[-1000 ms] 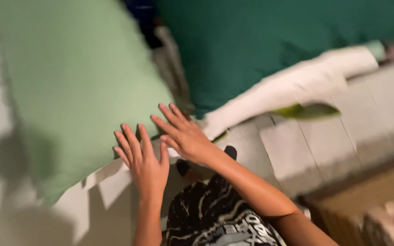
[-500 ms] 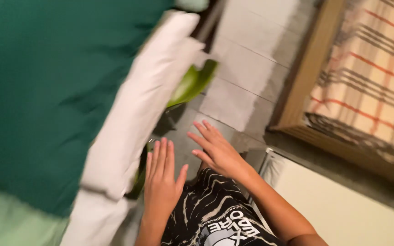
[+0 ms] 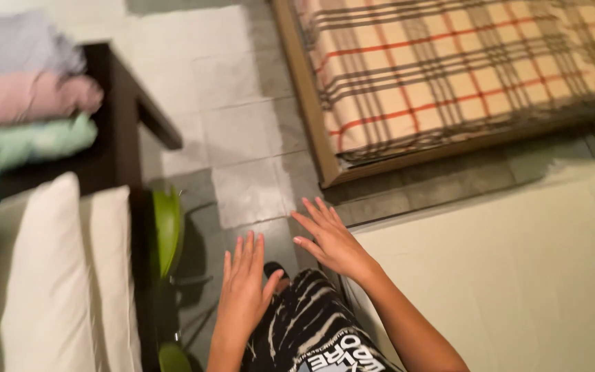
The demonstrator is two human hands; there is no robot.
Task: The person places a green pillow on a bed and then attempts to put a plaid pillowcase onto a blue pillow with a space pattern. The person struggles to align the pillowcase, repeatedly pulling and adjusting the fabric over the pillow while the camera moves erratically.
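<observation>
Left hand (image 3: 242, 286): open, fingers together, holds nothing, hovers over grey tiled floor (image 3: 242, 138). Right hand (image 3: 328, 238): open, fingers spread, empty, just beside. Nearest: green curved plastic object (image 3: 168, 231) beside white cushions (image 3: 56, 275). Checked mattress in wooden frame (image 3: 449, 69) beyond; cream sheet (image 3: 518, 275) right.

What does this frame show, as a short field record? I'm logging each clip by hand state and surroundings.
left hand: left hand open, fingers spread, palm down, holding nothing, over the grey tiled floor
right hand: right hand open, empty, fingers spread, beside the left, apart from it
clothing: black-and-white patterned garment below the hands
left side: white cushions, green curved object, dark wooden furniture
top right: plaid mattress in a wooden frame
right side: pale sheet
</observation>
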